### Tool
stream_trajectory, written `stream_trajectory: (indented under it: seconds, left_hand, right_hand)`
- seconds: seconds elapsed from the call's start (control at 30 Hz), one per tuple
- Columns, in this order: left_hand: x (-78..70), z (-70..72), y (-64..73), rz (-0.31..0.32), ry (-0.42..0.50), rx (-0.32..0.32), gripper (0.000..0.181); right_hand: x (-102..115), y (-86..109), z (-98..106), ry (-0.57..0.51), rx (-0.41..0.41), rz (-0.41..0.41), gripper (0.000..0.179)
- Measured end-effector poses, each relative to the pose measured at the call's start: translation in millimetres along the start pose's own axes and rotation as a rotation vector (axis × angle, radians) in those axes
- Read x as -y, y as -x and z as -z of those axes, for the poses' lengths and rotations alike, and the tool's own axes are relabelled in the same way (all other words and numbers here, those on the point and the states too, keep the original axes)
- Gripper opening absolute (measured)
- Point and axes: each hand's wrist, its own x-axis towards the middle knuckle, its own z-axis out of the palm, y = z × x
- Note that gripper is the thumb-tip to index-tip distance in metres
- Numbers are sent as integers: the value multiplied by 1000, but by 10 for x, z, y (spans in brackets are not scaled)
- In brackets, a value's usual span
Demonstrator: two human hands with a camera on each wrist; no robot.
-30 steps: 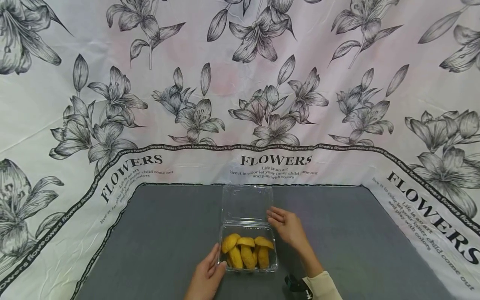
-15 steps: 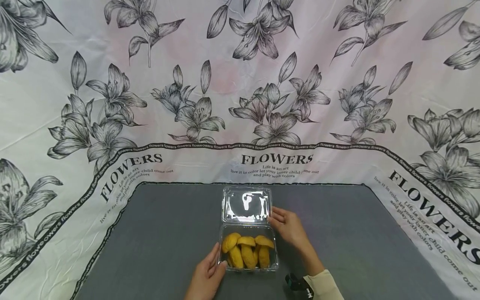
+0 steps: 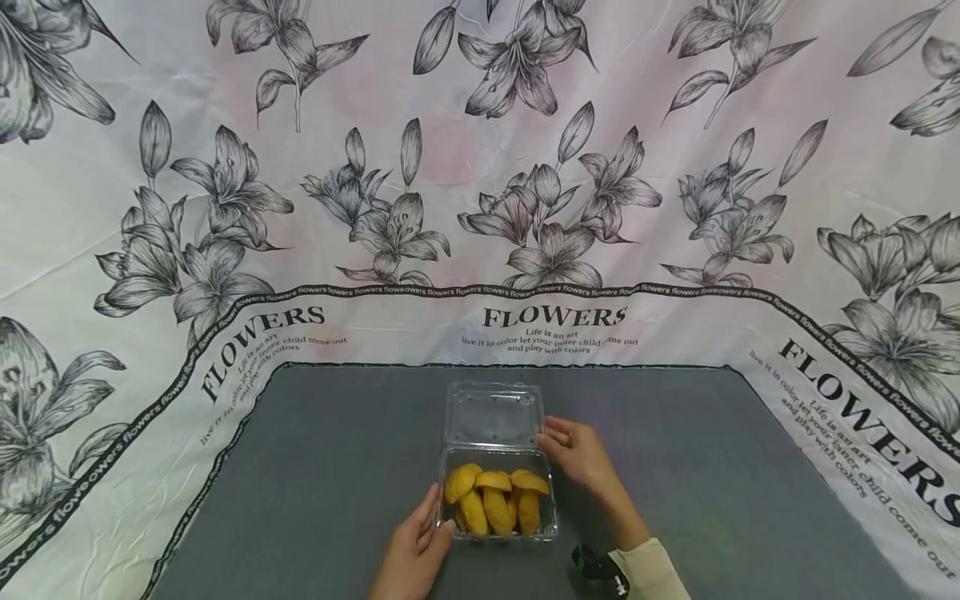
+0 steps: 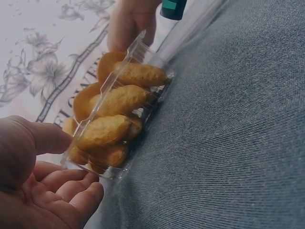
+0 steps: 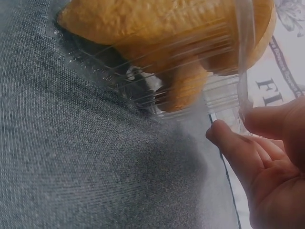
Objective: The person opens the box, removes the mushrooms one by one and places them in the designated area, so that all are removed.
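Note:
A clear plastic clamshell box (image 3: 553,500) sits on the grey table with its lid (image 3: 493,417) standing open at the back. Inside lie several yellow mushrooms (image 3: 497,508), caps toward the back and stems toward the person. My left hand (image 3: 411,542) holds the box's left side, thumb at the rim (image 4: 81,129) and fingers along the outer wall. At the lid's right edge, close to the hinge, my right hand (image 3: 577,454) pinches the plastic between thumb and fingers. The right wrist view shows that thumb (image 5: 267,119) against the thin clear edge.
Grey cloth (image 3: 337,467) covers the table on both sides of the box. A white flower-printed curtain (image 3: 555,250) rises behind and along the sides. A dark wrist device (image 3: 592,565) sits by the right sleeve (image 3: 648,571).
The lid's top edge has come lower and forward in the head view, and a bright glare crossed it midway. Both hands and the mushrooms stay nearly where they were.

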Motion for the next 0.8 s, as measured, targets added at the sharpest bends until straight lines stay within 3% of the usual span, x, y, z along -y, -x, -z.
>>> stream_trajectory:
  seconds: [0.23,0.43,0.7,0.8]
  left_hand:
    - [0,-21,4,-5,-3,-5,74]
    - [12,-52,14,-33,-10,-36,72]
    - [16,-64,27,-89,-10,-54,70]
    - [7,-65,29,-77,-4,-54,70]
  right_hand:
    - [-15,25,27,-28,27,10,46]
    - [-51,46,59,10,37,11,48]
    - [11,117,155,97,-14,10,49]
    - [77,172,233,135,-29,47,49]
